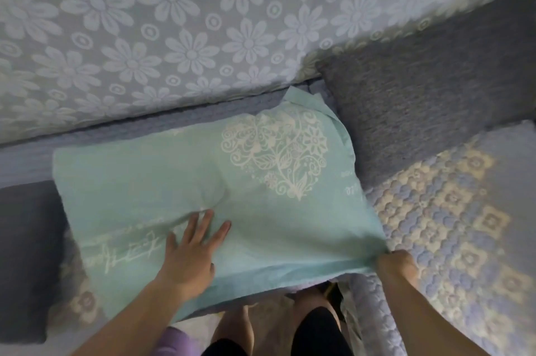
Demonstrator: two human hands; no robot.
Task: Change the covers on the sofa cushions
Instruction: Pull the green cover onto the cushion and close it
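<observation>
grey cushion (420, 100) close right of teal cushion (203, 181), sofa back (145, 22) behind, quilted seat (449, 225) open at right

One mint-green cushion cover (203, 181), printed with one white heart motif (275, 152) and script lettering, count unclear.
Two hands on it: left hand (191, 251), right hand (397, 265).
Two dark grey cushions: one at left edge (26, 257), one at upper right (420, 94).
One daisy-patterned backrest cover (174, 22).
One quilted seat cover (449, 225), pale flower squares on blue.
Two bare legs (240, 323) at bottom.
One purple item (177, 341), partly hidden, kind unclear.
</observation>
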